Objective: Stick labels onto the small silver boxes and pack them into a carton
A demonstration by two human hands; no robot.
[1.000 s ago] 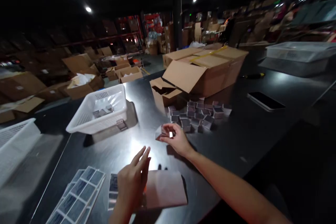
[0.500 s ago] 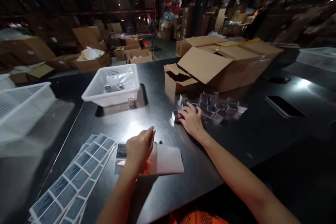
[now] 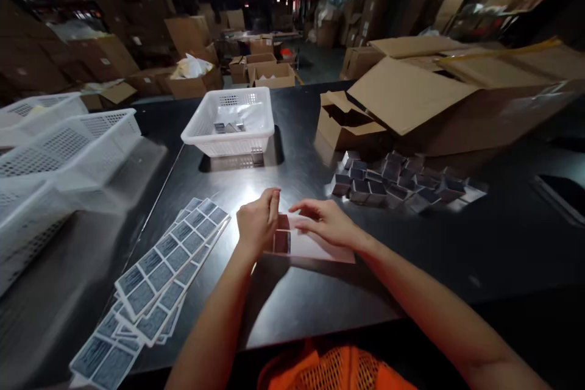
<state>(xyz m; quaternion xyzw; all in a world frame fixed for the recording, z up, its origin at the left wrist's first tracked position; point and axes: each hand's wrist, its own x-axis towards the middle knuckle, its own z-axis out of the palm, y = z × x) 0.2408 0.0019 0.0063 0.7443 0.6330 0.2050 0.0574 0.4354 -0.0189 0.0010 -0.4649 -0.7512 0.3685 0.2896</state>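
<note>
My left hand (image 3: 258,219) is closed, its thumb pressed to the curled fingers, over the left end of a label sheet (image 3: 322,247). Whatever it may pinch is hidden. Close by on the right, my right hand (image 3: 326,219) has thumb and fingers apart, with the fingertips at the sheet's upper part. Dark labels show on the sheet between the hands; its right part is bare pale backing. Beyond my right hand lies a cluster of small shiny boxes (image 3: 395,186). To the left, several label sheets (image 3: 173,253) with grey labels overlap in a fanned pile.
A white plastic basket (image 3: 235,146) holding a few small shiny pieces stands behind my hands. More white baskets (image 3: 68,146) are at the left. Open cardboard boxes (image 3: 411,94) occupy the back right. A phone (image 3: 562,192) lies at the right edge.
My right hand has left the small shiny boxes and come back to the label sheet beside my left hand. The camera view has turned left.
</note>
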